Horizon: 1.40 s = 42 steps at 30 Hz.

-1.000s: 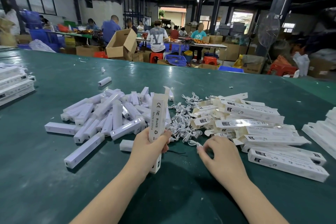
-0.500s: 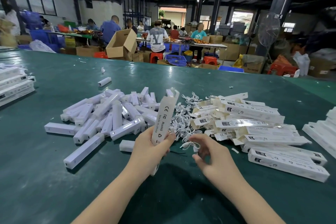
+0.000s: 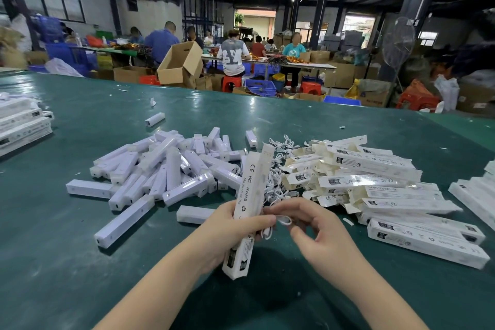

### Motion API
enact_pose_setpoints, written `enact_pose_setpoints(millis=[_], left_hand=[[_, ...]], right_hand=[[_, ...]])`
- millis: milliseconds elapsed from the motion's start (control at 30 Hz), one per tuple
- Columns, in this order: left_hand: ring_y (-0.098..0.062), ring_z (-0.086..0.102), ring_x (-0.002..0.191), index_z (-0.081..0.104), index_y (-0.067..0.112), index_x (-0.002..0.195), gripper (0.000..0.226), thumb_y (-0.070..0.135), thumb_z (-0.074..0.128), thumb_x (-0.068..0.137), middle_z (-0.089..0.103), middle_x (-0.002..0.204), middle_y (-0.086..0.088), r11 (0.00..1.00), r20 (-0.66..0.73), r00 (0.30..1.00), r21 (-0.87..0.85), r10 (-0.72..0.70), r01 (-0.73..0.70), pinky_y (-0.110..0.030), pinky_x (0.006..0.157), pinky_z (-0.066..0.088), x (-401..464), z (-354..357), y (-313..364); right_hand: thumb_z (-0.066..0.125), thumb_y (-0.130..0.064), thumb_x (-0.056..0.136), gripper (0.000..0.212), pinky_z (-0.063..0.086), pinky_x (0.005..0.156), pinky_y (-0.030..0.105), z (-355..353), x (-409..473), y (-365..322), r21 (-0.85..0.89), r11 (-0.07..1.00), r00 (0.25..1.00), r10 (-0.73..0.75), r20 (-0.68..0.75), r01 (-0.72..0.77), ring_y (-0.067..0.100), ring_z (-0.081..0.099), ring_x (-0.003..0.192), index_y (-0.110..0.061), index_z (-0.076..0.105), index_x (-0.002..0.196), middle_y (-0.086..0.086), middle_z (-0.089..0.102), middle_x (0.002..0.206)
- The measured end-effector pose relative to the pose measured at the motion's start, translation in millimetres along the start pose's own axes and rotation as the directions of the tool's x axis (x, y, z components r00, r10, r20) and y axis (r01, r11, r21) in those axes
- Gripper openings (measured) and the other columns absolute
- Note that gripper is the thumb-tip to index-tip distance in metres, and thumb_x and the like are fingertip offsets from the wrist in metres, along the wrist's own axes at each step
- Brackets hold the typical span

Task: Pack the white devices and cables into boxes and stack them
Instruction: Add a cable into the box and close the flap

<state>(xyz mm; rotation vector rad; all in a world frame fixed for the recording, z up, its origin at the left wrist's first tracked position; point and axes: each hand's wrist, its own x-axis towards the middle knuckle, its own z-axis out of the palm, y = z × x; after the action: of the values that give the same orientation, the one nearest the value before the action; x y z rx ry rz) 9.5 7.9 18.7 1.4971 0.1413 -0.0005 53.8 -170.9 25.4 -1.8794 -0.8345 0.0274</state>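
Left grip [image 3: 227,230] holds box [image 3: 247,195]; right grip [image 3: 318,228] pinches cable [image 3: 282,221].

Two hands [image 3: 230,233] show. One box [image 3: 247,203] is held, one cable [image 3: 278,222] pinched. At ten o'clock, dozens of loose white devices [image 3: 166,169]; at two o'clock, about fifteen boxes [image 3: 375,185].

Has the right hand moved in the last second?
Yes. The right hand has lifted off the green table beside the cable pile and come leftward, bringing a white cable to the box.
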Motion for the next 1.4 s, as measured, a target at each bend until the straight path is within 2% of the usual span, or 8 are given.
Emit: enact_pose_setpoints(millis=[267, 367, 533, 667, 733, 867, 1100, 1400], left_hand=[[-0.015, 0.068, 0.073, 0.073, 0.016, 0.089, 0.014, 0.015, 0.079, 0.076, 0.073, 0.082, -0.007, 0.993, 0.016, 1.000, -0.114, -0.004, 0.005, -0.023, 0.064, 0.053, 0.8, 0.2, -0.5], [-0.013, 0.067, 0.075, 0.071, 0.010, 0.090, 0.012, 0.013, 0.077, 0.080, 0.070, 0.082, -0.006, 0.991, 0.029, 1.000, -0.131, 0.008, -0.004, -0.023, 0.066, 0.054, 2.0, 0.9, -1.1], [-0.014, 0.067, 0.079, 0.068, 0.003, 0.101, 0.041, 0.027, 0.078, 0.069, 0.071, 0.088, -0.009, 0.982, 0.025, 0.999, -0.187, 0.027, -0.022, -0.022, 0.072, 0.055, 1.3, 1.2, 1.4], [-0.010, 0.062, 0.063, 0.068, 0.018, 0.092, 0.020, 0.028, 0.078, 0.078, 0.068, 0.074, -0.001, 0.987, -0.208, 0.965, 0.042, 0.160, -0.154, -0.023, 0.060, 0.052, 2.3, 0.1, 1.4], [-0.006, 0.058, 0.059, 0.064, 0.028, 0.082, 0.012, 0.029, 0.076, 0.080, 0.065, 0.069, 0.008, 0.901, -0.290, 0.884, 0.349, 0.366, -0.259, -0.025, 0.057, 0.051, 2.6, -5.0, -0.4], [-0.012, 0.042, 0.063, 0.038, 0.031, 0.070, 0.032, 0.029, 0.069, 0.080, 0.048, 0.062, 0.012, 0.423, -0.116, 0.779, 0.883, 0.616, -0.203, -0.025, 0.052, 0.034, 5.1, -16.0, -6.6], [-0.010, 0.034, 0.063, 0.028, 0.035, 0.076, 0.052, 0.019, 0.077, 0.068, 0.035, 0.064, 0.018, 0.192, 0.045, 0.742, 0.954, 0.669, -0.231, -0.021, 0.049, 0.023, 5.9, -18.9, -8.5], [-0.018, 0.057, 0.069, 0.054, 0.021, 0.079, 0.032, 0.009, 0.075, 0.059, 0.057, 0.075, 0.010, 0.018, 0.232, 0.757, 0.952, 0.611, -0.306, -0.025, 0.048, 0.039, 4.2, -16.8, -8.9]], right_hand=[[0.084, -0.028, 0.073, 0.054, 0.037, 0.098, 0.009, 9.3, -1.4, 0.0, -0.173, 0.979, 0.992, -0.117, -0.046, 0.108, -0.004, 0.053, 0.116, -0.045, 0.061, 0.118, -0.028, 0.060, 0.114], [0.085, -0.020, 0.072, 0.054, 0.037, 0.093, 0.005, 12.7, -1.1, 0.1, -0.198, 0.969, 0.979, -0.171, -0.112, 0.147, -0.003, 0.055, 0.111, -0.050, 0.061, 0.111, -0.027, 0.060, 0.108], [0.081, -0.006, 0.076, 0.040, 0.051, 0.084, 0.013, 13.1, -1.4, -2.6, 0.023, 0.988, 0.970, -0.146, -0.193, 0.153, 0.004, 0.067, 0.097, -0.037, 0.074, 0.100, -0.018, 0.070, 0.101], [0.079, -0.008, 0.076, 0.029, 0.051, 0.078, 0.011, 2.3, 0.8, -7.3, 0.188, 0.973, 0.952, -0.071, -0.299, 0.131, 0.003, 0.070, 0.088, -0.032, 0.077, 0.092, -0.013, 0.075, 0.093], [0.078, -0.019, 0.071, 0.021, 0.051, 0.076, 0.009, -5.3, 1.9, -12.4, 0.308, 0.941, 0.931, -0.016, -0.365, 0.137, 0.004, 0.072, 0.086, -0.033, 0.078, 0.086, -0.012, 0.076, 0.092], [0.076, -0.022, 0.067, 0.021, 0.052, 0.074, 0.010, -17.9, 2.3, -17.9, 0.424, 0.887, 0.879, 0.046, -0.474, 0.182, 0.005, 0.073, 0.083, -0.029, 0.079, 0.086, -0.007, 0.077, 0.091], [0.076, -0.020, 0.072, 0.014, 0.050, 0.076, 0.006, -22.3, 3.1, -16.3, 0.248, 0.964, 0.924, 0.007, -0.382, 0.095, 0.001, 0.069, 0.089, -0.032, 0.079, 0.079, -0.012, 0.074, 0.092], [0.086, -0.024, 0.067, 0.015, 0.046, 0.053, 0.010, -26.7, 2.5, -13.8, 0.152, 0.979, 0.945, 0.171, -0.279, -0.133, 0.003, 0.060, 0.051, -0.033, 0.076, 0.073, -0.004, 0.071, 0.061]])
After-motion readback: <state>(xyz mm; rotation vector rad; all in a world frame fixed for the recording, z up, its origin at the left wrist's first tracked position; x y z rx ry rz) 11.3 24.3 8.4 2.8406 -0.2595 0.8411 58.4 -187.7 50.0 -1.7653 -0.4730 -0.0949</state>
